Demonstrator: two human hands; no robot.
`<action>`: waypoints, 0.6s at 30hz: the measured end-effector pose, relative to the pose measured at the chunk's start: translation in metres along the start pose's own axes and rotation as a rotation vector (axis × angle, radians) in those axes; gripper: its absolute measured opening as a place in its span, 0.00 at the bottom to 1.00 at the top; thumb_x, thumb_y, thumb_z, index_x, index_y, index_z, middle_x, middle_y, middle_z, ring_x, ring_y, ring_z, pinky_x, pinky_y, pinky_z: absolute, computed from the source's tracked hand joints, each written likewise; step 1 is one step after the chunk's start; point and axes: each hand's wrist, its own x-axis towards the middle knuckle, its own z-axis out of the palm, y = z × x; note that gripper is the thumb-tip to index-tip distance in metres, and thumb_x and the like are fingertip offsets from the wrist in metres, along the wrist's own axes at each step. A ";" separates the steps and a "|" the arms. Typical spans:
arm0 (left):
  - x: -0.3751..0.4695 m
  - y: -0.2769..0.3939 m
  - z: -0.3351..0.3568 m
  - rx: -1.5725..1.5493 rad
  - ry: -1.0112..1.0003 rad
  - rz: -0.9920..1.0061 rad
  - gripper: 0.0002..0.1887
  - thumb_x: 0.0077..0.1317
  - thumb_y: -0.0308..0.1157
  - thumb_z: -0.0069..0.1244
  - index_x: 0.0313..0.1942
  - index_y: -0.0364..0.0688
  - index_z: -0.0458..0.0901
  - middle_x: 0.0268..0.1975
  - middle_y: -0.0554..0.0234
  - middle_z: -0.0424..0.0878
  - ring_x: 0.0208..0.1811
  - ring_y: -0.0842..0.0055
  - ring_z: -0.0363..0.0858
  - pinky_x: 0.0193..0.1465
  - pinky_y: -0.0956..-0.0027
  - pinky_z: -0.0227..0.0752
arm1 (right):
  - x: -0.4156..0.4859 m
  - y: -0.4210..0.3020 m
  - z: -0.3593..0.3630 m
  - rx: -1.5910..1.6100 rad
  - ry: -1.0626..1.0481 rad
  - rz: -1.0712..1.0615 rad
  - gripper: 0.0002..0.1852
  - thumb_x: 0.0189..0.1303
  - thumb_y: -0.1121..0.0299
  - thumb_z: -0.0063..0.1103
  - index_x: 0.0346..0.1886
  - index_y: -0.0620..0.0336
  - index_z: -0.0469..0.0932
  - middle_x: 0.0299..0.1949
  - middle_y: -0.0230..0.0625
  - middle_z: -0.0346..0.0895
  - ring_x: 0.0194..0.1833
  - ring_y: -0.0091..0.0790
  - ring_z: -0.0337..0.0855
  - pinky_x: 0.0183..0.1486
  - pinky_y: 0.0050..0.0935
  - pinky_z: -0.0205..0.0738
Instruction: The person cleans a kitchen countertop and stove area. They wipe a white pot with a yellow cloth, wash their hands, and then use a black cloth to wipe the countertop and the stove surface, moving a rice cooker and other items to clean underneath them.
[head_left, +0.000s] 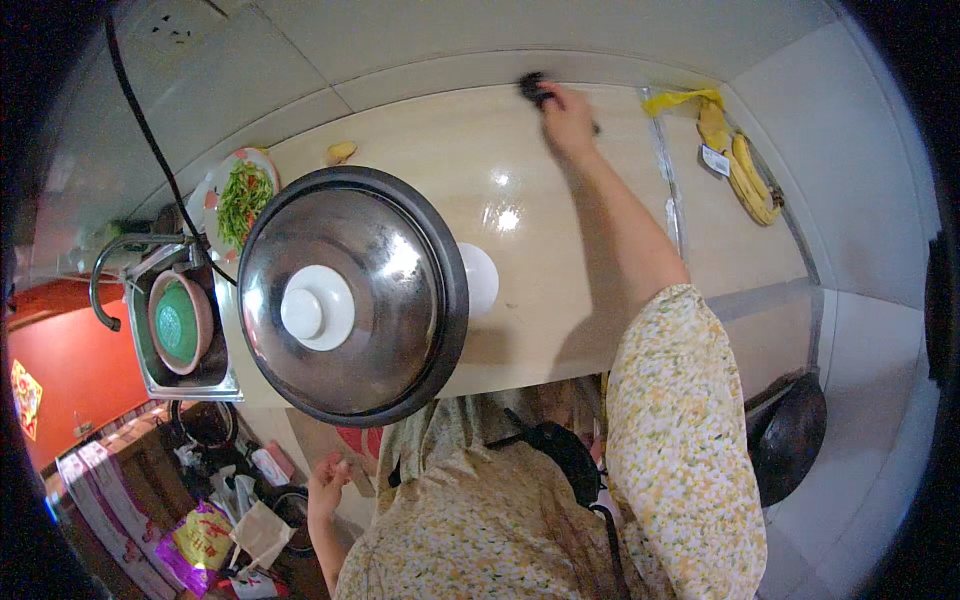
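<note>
At the back edge of the counter, by the wall, my right hand (568, 120) is closed on a small dark item (534, 88). Motion blur hides what kind of item it is, though it may be a cloth or scrubber. My left hand (330, 474) hangs low beside my body, below the counter's front edge. Its fingers are loosely bent and nothing shows in them. Between the two stands a large dark pan, covered by a glass lid (382, 315) with a white knob (302, 313). A white round part (480, 279) juts out from under it.
A plate of sliced green vegetables (246, 199) and a yellowish piece of food (341, 152) lie behind the pan. Left is a sink (232, 382) holding a basin with a green colander (176, 322). A black cord (142, 127) hangs nearby. Bananas (750, 184) lie at right, above a black wok (791, 442).
</note>
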 end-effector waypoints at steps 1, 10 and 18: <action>-0.001 -0.001 0.001 -0.007 0.008 0.005 0.20 0.59 0.37 0.45 0.46 0.31 0.67 0.28 0.68 0.73 0.28 0.84 0.68 0.31 0.78 0.63 | -0.001 -0.021 0.021 0.090 -0.111 0.001 0.15 0.46 0.75 0.46 0.39 0.56 0.74 0.36 0.44 0.74 0.40 0.44 0.73 0.45 0.36 0.65; -0.009 0.018 0.002 -0.011 0.035 0.102 0.18 0.59 0.35 0.45 0.45 0.32 0.68 0.29 0.67 0.73 0.29 0.84 0.70 0.32 0.78 0.64 | -0.048 -0.085 0.042 0.453 -0.780 -0.402 0.14 0.40 0.77 0.44 0.32 0.56 0.77 0.30 0.40 0.76 0.33 0.37 0.75 0.38 0.30 0.67; 0.016 0.041 -0.010 -0.118 0.024 0.287 0.19 0.59 0.34 0.44 0.48 0.32 0.66 0.31 0.65 0.73 0.31 0.82 0.70 0.34 0.79 0.64 | -0.137 -0.065 -0.101 0.439 -1.296 0.027 0.16 0.42 0.80 0.51 0.37 0.58 0.76 0.39 0.35 0.75 0.38 0.27 0.73 0.44 0.25 0.66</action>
